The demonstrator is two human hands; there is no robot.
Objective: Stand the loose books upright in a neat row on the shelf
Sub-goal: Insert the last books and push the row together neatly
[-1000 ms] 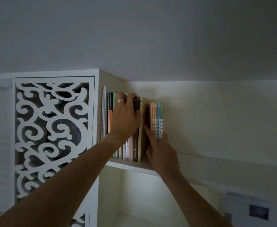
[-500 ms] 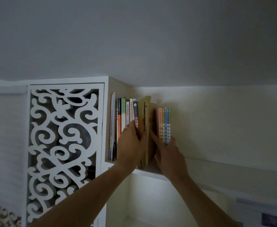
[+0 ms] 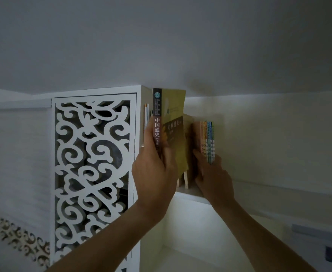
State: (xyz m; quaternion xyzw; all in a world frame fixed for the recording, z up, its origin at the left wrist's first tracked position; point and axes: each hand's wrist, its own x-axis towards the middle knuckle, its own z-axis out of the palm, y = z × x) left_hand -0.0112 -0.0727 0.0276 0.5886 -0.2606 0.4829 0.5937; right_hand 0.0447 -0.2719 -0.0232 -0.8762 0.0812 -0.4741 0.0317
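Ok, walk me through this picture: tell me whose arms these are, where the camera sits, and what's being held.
No machine here: these are a person's two bare arms, filmed by one camera worn on the head, looking up at a high white shelf. The left hand has its grip on a yellow book with a dark spine, raised in front of the books standing on the shelf. The right hand steadies a small set of thin books with pastel spines, thumb on one side and fingers on the other. A white cabinet door with scroll cut-outs is to the left.
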